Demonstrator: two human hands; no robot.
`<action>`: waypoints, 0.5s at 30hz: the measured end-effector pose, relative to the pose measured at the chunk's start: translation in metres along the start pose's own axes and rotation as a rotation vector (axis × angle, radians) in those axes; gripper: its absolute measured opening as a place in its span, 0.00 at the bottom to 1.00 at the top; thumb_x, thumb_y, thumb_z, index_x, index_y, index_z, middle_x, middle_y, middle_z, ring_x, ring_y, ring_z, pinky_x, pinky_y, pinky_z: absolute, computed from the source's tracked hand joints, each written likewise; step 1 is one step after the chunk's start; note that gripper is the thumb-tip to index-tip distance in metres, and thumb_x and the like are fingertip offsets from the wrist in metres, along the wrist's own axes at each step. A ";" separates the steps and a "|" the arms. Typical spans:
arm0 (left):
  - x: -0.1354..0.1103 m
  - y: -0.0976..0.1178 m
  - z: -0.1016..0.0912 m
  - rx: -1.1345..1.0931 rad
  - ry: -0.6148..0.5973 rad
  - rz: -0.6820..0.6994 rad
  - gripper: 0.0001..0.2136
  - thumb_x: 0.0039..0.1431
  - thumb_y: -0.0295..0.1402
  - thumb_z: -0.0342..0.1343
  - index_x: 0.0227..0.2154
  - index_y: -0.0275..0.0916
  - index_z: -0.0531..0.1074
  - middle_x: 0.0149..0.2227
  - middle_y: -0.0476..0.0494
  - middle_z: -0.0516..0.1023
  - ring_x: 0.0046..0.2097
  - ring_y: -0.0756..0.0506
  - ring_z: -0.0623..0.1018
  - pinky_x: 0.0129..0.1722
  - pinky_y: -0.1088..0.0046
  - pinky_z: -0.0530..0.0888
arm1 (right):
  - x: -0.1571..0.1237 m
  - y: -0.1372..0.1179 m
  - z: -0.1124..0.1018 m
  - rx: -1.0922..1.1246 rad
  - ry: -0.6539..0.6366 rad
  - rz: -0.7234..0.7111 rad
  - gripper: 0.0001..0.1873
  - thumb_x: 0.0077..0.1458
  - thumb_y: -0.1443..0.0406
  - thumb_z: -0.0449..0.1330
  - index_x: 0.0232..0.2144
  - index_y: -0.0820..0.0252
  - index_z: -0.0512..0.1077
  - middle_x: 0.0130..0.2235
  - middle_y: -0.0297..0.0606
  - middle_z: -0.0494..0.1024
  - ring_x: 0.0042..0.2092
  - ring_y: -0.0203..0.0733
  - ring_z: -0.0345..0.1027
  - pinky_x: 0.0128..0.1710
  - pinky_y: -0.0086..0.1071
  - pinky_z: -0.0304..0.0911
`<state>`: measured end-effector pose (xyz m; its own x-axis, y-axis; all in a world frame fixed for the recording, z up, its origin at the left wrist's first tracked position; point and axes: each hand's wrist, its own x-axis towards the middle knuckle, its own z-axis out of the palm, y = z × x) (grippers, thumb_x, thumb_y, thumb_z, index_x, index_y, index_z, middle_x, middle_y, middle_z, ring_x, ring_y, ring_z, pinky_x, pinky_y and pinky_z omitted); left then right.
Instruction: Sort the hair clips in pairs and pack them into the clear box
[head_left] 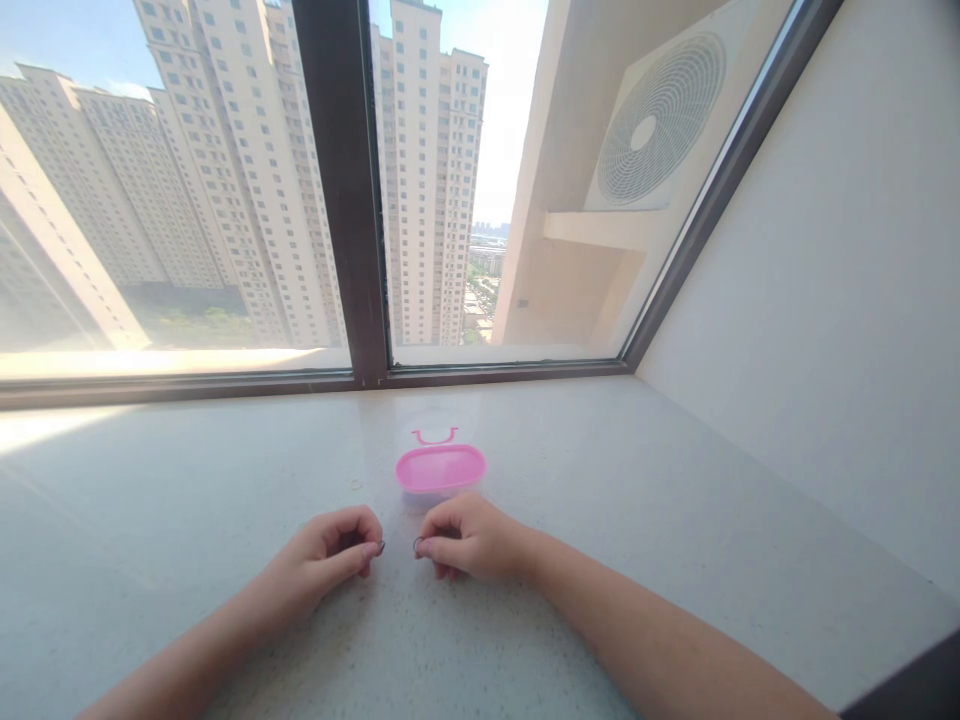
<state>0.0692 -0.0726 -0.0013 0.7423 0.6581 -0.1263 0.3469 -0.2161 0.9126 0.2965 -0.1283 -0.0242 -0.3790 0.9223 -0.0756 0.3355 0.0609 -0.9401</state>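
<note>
My left hand (341,545) is closed in a pinch, with a small dark curved piece (382,547) sticking out at the fingertips. Facing it across a narrow gap, my right hand (465,540) pinches a small dark ring (417,546) between thumb and forefinger. Both pieces are too small to make out fully. Just beyond the hands stands an oval box with a pink lid (441,468) and a see-through lower part, partly covered by my right hand. A pink handle (435,439) shows right behind the lid.
The hands are over a pale speckled windowsill (225,480). A faint small ring-shaped mark or object (356,484) lies left of the box. Behind runs a brown window frame (367,380); a white wall (810,300) bounds the right side. A dark edge (915,680) fills the lower right corner.
</note>
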 end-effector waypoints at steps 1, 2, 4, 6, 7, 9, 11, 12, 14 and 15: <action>0.000 0.000 0.000 0.003 0.002 -0.002 0.10 0.56 0.41 0.52 0.27 0.40 0.65 0.26 0.52 0.65 0.32 0.47 0.66 0.33 0.73 0.63 | 0.000 0.000 0.000 -0.003 -0.002 0.002 0.07 0.53 0.65 0.59 0.29 0.64 0.73 0.23 0.33 0.72 0.22 0.30 0.65 0.21 0.22 0.60; 0.001 0.000 0.000 0.009 0.004 -0.004 0.10 0.56 0.41 0.51 0.27 0.40 0.65 0.26 0.52 0.65 0.32 0.46 0.67 0.33 0.73 0.63 | 0.000 0.001 0.000 -0.005 -0.005 0.003 0.07 0.53 0.65 0.59 0.29 0.65 0.73 0.23 0.33 0.72 0.22 0.30 0.65 0.21 0.21 0.60; 0.001 0.000 0.000 0.017 0.005 -0.006 0.10 0.57 0.41 0.51 0.27 0.40 0.66 0.26 0.52 0.66 0.32 0.46 0.67 0.33 0.73 0.64 | 0.000 0.001 0.000 -0.005 -0.008 0.004 0.07 0.54 0.65 0.58 0.29 0.65 0.73 0.23 0.33 0.72 0.22 0.30 0.65 0.21 0.22 0.60; 0.001 -0.001 0.000 0.013 0.004 -0.003 0.10 0.57 0.40 0.51 0.28 0.40 0.67 0.26 0.51 0.66 0.32 0.46 0.67 0.33 0.73 0.64 | 0.000 0.002 0.000 -0.006 -0.011 0.006 0.07 0.54 0.65 0.58 0.29 0.64 0.73 0.23 0.33 0.72 0.22 0.30 0.65 0.21 0.22 0.61; 0.000 -0.001 0.000 0.007 0.005 -0.002 0.09 0.57 0.40 0.51 0.27 0.39 0.67 0.26 0.51 0.67 0.32 0.46 0.67 0.33 0.73 0.64 | 0.000 0.002 0.000 -0.008 -0.013 0.009 0.07 0.54 0.65 0.58 0.29 0.64 0.72 0.23 0.33 0.72 0.22 0.30 0.65 0.22 0.22 0.61; 0.000 -0.002 0.000 -0.005 0.004 0.000 0.10 0.56 0.40 0.51 0.27 0.39 0.67 0.26 0.51 0.67 0.32 0.46 0.67 0.33 0.73 0.64 | -0.001 0.001 0.000 -0.019 -0.014 0.007 0.07 0.54 0.64 0.58 0.29 0.64 0.72 0.23 0.33 0.72 0.22 0.30 0.65 0.22 0.22 0.60; -0.001 -0.002 -0.001 -0.009 0.000 -0.003 0.10 0.56 0.40 0.51 0.27 0.39 0.67 0.26 0.51 0.67 0.32 0.46 0.67 0.33 0.72 0.64 | -0.001 -0.001 -0.001 -0.033 -0.012 -0.007 0.08 0.54 0.65 0.58 0.28 0.64 0.72 0.23 0.33 0.72 0.22 0.30 0.65 0.22 0.22 0.60; -0.001 -0.002 -0.001 -0.009 -0.003 -0.004 0.10 0.56 0.40 0.51 0.27 0.39 0.67 0.26 0.51 0.66 0.31 0.47 0.67 0.33 0.72 0.64 | -0.001 -0.001 -0.001 -0.039 -0.012 -0.013 0.07 0.54 0.65 0.58 0.28 0.64 0.72 0.23 0.33 0.72 0.22 0.30 0.64 0.22 0.22 0.60; 0.000 -0.001 -0.001 -0.005 -0.007 -0.005 0.09 0.56 0.40 0.51 0.27 0.39 0.67 0.26 0.52 0.66 0.31 0.47 0.66 0.33 0.73 0.63 | -0.002 -0.003 -0.001 -0.045 -0.015 -0.014 0.07 0.54 0.65 0.58 0.28 0.64 0.72 0.24 0.33 0.72 0.22 0.30 0.64 0.22 0.21 0.59; 0.000 -0.001 -0.001 -0.003 -0.008 -0.005 0.10 0.56 0.40 0.51 0.27 0.39 0.67 0.26 0.52 0.65 0.31 0.47 0.66 0.33 0.73 0.63 | -0.002 -0.003 -0.001 -0.044 -0.018 -0.008 0.07 0.54 0.65 0.58 0.28 0.64 0.72 0.24 0.33 0.72 0.22 0.30 0.64 0.22 0.22 0.59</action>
<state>0.0684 -0.0717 -0.0022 0.7454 0.6531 -0.1338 0.3486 -0.2108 0.9133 0.2968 -0.1301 -0.0211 -0.3972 0.9147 -0.0743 0.3696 0.0853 -0.9252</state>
